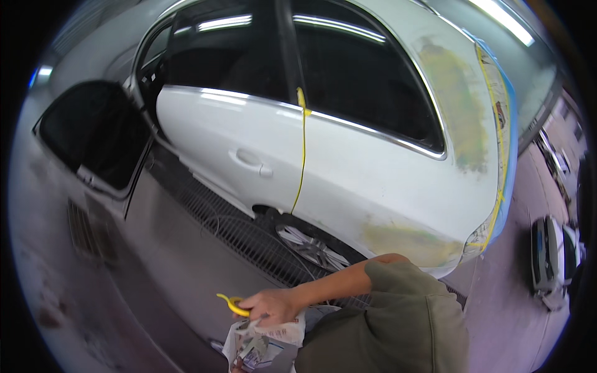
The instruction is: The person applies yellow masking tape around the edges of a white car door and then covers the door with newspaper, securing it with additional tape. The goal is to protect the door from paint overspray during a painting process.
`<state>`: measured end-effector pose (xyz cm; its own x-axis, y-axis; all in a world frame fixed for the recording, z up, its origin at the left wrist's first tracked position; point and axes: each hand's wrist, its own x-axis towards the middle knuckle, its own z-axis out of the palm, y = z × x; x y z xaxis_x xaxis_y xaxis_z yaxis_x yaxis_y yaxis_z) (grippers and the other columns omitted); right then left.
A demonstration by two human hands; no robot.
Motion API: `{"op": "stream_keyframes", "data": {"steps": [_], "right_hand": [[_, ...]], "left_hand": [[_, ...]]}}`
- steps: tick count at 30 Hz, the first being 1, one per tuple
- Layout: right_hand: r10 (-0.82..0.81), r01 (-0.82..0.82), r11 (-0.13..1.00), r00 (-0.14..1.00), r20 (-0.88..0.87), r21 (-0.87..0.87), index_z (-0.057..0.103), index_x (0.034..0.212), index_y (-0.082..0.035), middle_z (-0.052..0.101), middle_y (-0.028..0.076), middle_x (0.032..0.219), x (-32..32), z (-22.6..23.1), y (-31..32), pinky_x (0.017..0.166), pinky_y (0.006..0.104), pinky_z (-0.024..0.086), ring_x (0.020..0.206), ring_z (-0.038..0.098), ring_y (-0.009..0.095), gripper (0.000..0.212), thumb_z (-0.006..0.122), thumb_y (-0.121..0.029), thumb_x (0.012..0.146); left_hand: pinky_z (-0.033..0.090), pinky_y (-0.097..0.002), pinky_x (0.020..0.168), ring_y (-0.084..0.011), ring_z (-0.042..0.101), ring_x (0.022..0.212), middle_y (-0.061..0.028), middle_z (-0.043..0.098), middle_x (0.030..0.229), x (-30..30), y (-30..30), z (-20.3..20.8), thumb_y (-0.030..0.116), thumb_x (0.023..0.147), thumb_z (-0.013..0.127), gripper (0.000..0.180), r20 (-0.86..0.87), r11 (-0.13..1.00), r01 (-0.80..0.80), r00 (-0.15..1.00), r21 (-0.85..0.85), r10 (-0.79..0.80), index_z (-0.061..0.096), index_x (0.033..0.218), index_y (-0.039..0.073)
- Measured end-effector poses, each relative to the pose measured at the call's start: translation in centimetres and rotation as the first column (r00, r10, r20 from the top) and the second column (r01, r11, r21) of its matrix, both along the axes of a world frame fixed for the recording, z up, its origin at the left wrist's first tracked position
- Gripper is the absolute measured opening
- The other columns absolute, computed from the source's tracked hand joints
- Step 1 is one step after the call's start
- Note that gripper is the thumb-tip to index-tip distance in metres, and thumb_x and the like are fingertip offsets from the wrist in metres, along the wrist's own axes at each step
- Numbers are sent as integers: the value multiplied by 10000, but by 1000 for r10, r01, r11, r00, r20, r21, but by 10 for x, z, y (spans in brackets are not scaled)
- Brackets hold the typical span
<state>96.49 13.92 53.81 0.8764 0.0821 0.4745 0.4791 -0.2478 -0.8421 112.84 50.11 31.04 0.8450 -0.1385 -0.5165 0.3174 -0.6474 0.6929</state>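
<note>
My right hand (273, 306) reaches in from the lower right in an olive sleeve. Its fingers are closed on a roll of yellow masking tape (236, 307), whose loose end sticks out to the left. Just under that hand is a crumpled printed paper sheet (289, 332), newspaper-like, around greyish contents I cannot make out. A small skin-toned patch shows at the bottom edge beside the paper; it may be my left hand, but its fingers are hidden. Beyond stands a white car (348, 161), with a yellow tape strip (303, 161) down the rear door's back edge.
The car's front door (93, 137) stands open at left. Dull yellowish patches (454, 105) mark its rear panel. Blue sheeting (511, 124) and taped paper cover its rear edge. A floor grating (217, 214) runs alongside the wheel (314, 245). Another vehicle (550, 261) is at far right.
</note>
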Motion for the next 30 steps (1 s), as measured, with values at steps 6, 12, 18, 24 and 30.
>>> {"op": "stream_keyframes", "data": {"steps": [6,12,18,24,30], "right_hand": [[-602,543,799,720,-345,-259,645,829,53,633,213,1033,23,14,-119,787,460,501,967,662,392,315,638,-232,962],[-799,842,487,320,-509,-235,660,965,38,625,247,1050,-15,2,-144,858,471,495,994,640,404,369,650,-330,984],[-900,992,127,121,-418,14,690,1015,31,585,141,1240,-35,14,-100,945,358,527,1127,636,246,174,713,-136,973],[-921,941,39,164,-354,336,730,1039,2,491,66,1361,-62,19,-37,928,316,549,1146,604,173,132,731,36,911],[-787,457,-250,418,-454,854,660,1306,-3,636,100,1405,-12,50,-24,1042,392,518,1266,611,176,470,615,-410,1074]], "left_hand": [[516,-394,855,-271,626,926,-122,707,1134,184,-61,108,217,1029,661,410,498,973,231,842,10,-206,593,1318,-65],[495,-374,883,-255,589,954,-167,684,1127,329,-159,240,249,1065,646,403,757,895,438,613,-89,-225,574,1278,-85],[494,-340,862,-219,559,903,-150,659,1023,400,-371,364,251,1112,586,337,964,691,723,206,-33,-170,582,1244,-59],[530,-329,727,-183,683,811,-166,732,929,369,-564,473,190,1102,601,253,997,388,920,-77,59,32,601,1217,-35],[527,-338,707,-202,684,760,-147,716,869,300,-677,566,210,1103,600,244,949,190,960,-244,207,201,599,1200,-14]]}}
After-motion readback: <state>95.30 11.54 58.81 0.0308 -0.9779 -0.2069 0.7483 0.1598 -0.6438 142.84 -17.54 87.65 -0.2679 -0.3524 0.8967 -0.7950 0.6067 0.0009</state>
